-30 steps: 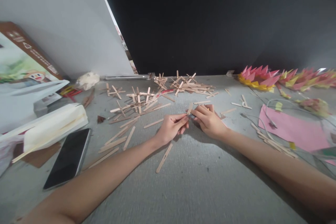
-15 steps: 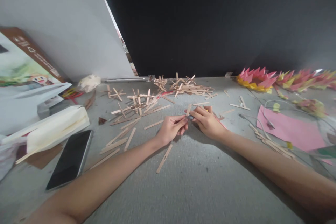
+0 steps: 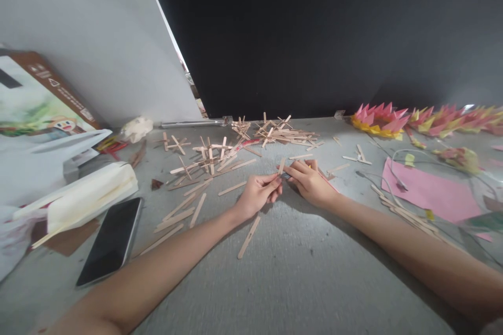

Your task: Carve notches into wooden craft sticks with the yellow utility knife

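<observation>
My left hand (image 3: 257, 193) is closed, its thumb and fingers pinching a wooden stick (image 3: 282, 166) that stands up from the fingertips. Close against it, my right hand (image 3: 308, 180) curls round a small dark blade-like tool (image 3: 287, 175), only partly visible. A thin red strip shows along the right hand's outer side. A single loose stick (image 3: 249, 237) lies on the grey surface just below the hands. Beyond them is a pile of sticks (image 3: 293, 133), and crossed stick pieces (image 3: 210, 154) stand to the left of it.
A black phone (image 3: 112, 241) and a cream paper packet (image 3: 92, 196) lie at left, near a printed box (image 3: 51, 89). At right are pink paper (image 3: 432, 188), cables, several sticks (image 3: 404, 212) and pink-yellow folded paper pieces (image 3: 379, 119). A dark panel (image 3: 314, 36) rises behind.
The view has shifted slightly, so items at the left appear a little further right. Both hands keep nearly the same place and hold.
</observation>
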`<state>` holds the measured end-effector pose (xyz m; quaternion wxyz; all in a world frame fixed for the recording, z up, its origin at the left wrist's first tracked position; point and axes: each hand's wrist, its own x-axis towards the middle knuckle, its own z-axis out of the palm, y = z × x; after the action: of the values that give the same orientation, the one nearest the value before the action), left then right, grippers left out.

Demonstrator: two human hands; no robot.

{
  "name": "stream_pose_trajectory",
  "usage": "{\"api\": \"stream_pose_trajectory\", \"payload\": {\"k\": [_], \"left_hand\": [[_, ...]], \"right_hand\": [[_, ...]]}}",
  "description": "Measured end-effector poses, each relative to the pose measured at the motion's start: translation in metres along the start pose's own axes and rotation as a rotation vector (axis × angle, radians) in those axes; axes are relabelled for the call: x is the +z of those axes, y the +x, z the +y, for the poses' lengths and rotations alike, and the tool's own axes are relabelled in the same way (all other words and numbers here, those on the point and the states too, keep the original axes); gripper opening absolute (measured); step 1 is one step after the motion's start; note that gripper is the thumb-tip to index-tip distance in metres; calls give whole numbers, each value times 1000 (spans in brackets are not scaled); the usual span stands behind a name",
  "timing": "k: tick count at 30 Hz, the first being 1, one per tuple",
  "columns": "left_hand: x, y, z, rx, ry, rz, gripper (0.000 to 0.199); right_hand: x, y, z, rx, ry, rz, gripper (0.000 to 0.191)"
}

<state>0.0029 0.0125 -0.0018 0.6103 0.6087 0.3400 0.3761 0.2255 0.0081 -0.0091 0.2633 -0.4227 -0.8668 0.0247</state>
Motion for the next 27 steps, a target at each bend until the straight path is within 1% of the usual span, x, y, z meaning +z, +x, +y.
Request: {"api": "stream_pose_trajectory", "payload": {"k": [4, 9, 14, 20, 24, 27], "left_hand": [[0, 1, -1, -10, 15, -7, 56], [-1, -2, 5, 14, 52, 0, 55], [-1, -4, 7, 31, 26, 11, 53], [0, -4, 1, 18, 43, 20, 54], [0, -4, 2, 7, 73, 17, 56], [1, -4, 3, 6, 68, 1, 56]], "right_hand": [[2, 0, 1, -20, -18, 15, 40], [3, 1, 2, -24, 26, 17, 39], [2, 3, 3, -14, 64, 25, 35], [2, 3, 0, -32, 11, 28, 34], [4, 4, 0, -78, -30, 39, 33], [4, 4, 0, -80, -25, 41, 32]]}}
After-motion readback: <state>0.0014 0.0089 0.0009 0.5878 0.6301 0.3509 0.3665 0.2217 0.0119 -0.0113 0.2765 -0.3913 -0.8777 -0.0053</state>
